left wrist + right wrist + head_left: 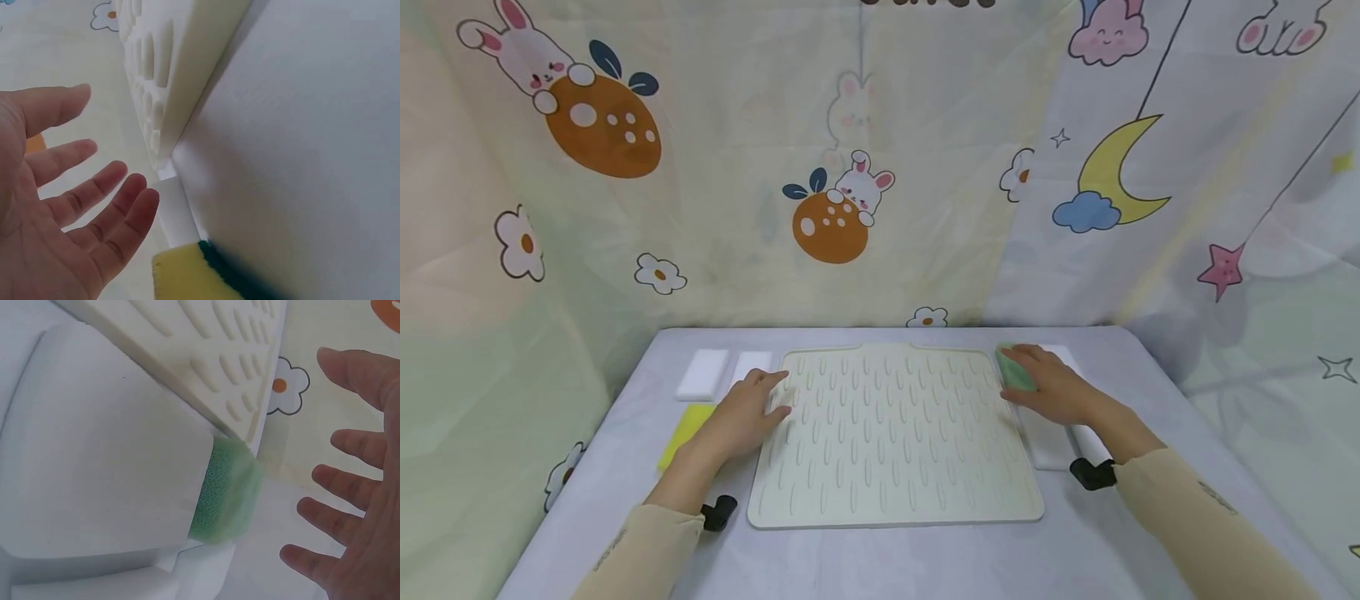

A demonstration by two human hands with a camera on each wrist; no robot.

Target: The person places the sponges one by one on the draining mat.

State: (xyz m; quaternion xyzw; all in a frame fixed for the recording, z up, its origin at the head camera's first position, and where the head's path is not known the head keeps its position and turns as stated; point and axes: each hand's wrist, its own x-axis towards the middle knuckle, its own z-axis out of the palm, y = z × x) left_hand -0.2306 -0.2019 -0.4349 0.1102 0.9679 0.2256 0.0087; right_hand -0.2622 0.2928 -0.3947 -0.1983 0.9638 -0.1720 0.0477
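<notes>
A cream mat (891,433) patterned with rows of oblong ribs lies flat in the middle of the table. By its upper left edge is my left hand (747,417), fingers spread and holding nothing; the left wrist view shows the palm and fingertips apart from the mat (178,81). My right hand (1060,387) hovers near the mat's upper right corner, over a green sponge (1017,371). In the right wrist view its fingers are spread, and a gap separates them from the sponge (228,494).
Left of the mat lie two white blocks (702,375) and a yellow sponge (685,433) with a dark green layer (228,272). White blocks (1048,437) lie right of the mat, the green sponge against one end. A printed cloth (730,167) hangs behind the table.
</notes>
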